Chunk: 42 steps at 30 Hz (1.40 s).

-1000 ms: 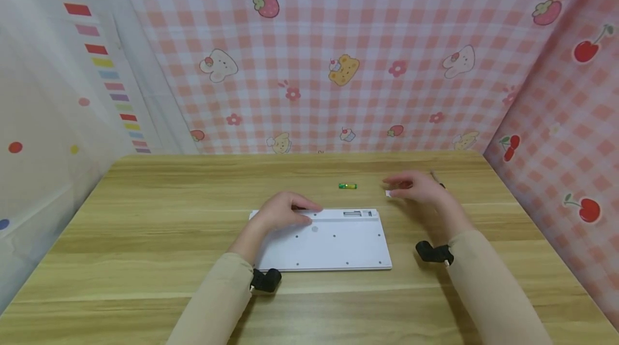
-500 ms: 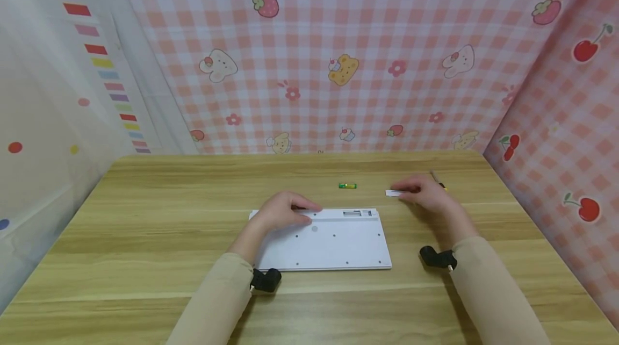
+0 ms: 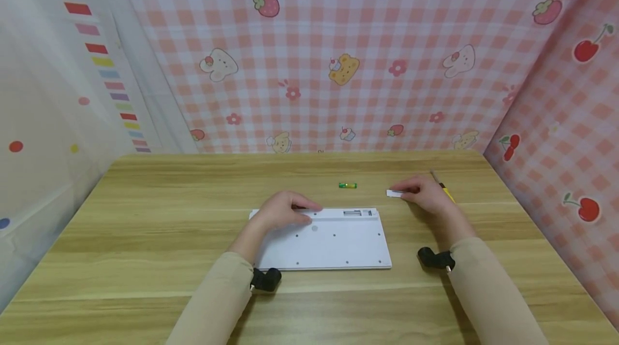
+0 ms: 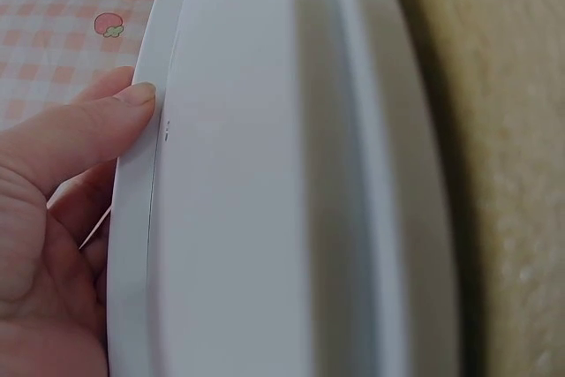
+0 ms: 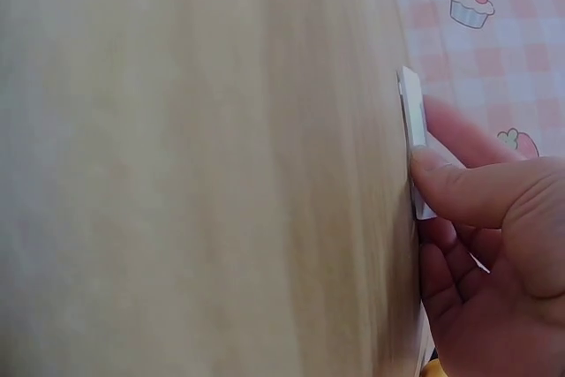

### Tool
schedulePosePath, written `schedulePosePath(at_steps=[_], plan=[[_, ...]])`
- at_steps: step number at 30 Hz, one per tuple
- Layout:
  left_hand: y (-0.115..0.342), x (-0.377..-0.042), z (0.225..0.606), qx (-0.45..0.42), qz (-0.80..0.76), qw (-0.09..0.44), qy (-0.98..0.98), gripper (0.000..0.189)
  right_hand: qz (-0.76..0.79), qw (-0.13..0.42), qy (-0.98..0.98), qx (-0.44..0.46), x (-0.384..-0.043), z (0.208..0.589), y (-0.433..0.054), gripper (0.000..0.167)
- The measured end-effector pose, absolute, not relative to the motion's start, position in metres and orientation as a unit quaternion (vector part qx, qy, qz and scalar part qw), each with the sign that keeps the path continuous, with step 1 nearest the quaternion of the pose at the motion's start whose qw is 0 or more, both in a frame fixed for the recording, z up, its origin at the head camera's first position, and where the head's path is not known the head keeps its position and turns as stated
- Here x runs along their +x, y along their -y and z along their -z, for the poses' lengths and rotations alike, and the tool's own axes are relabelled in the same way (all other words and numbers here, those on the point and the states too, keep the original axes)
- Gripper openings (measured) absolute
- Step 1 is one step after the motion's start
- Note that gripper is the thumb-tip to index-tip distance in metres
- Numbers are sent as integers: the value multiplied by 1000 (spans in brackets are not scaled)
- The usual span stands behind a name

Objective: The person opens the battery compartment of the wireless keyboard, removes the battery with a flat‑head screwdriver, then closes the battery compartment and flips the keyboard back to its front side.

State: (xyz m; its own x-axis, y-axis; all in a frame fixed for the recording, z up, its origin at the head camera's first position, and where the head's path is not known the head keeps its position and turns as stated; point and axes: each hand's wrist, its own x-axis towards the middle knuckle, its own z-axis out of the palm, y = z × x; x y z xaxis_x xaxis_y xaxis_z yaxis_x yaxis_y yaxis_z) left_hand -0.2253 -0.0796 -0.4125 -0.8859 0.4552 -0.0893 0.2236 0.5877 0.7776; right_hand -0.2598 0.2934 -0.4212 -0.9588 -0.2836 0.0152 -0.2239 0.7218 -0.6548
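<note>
A white keyboard (image 3: 333,248) lies face down on the wooden table, its battery slot (image 3: 352,213) uncovered at the far right of the back edge. My left hand (image 3: 282,210) grips the raised far edge; in the left wrist view the thumb (image 4: 106,125) lies on the near face, with the fingers behind. Farther right, my right hand (image 3: 423,193) pinches a small white battery cover (image 3: 394,193) between thumb and fingers, close over the table. The right wrist view shows the cover (image 5: 413,121) standing on edge along the thumb tip.
A green and yellow battery (image 3: 347,186) lies behind the keyboard. Beyond the right hand lies a screwdriver with a yellow handle (image 3: 448,193), partly hidden by the wrist. A pink checked cloth (image 3: 309,65) hangs behind the table (image 3: 145,259).
My right hand has shifted a little to the right, so more of the battery cover shows at its fingertips and the screwdriver handle has come into sight. The left hand and keyboard stay put.
</note>
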Motion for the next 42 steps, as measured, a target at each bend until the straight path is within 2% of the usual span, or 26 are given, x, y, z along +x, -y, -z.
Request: schedulePosePath(at_steps=[5,16,22,32,42], plan=[[80,-225,413,193,-411,141,-880,30,358,40,-925,-119,-259,422,-293,22],[81,-227,414,200,-408,140,-880,31,378,21,-914,-145,-254,416,-282,19],[81,-226,414,202,-409,140,-879,30,372,55,-918,-128,-247,403,-260,20],[81,-226,413,202,-409,139,-879,31,385,78,-890,-231,-237,397,-224,22],[80,-226,413,201,-409,135,-880,30,390,95,-888,-223,-230,399,-209,22]])
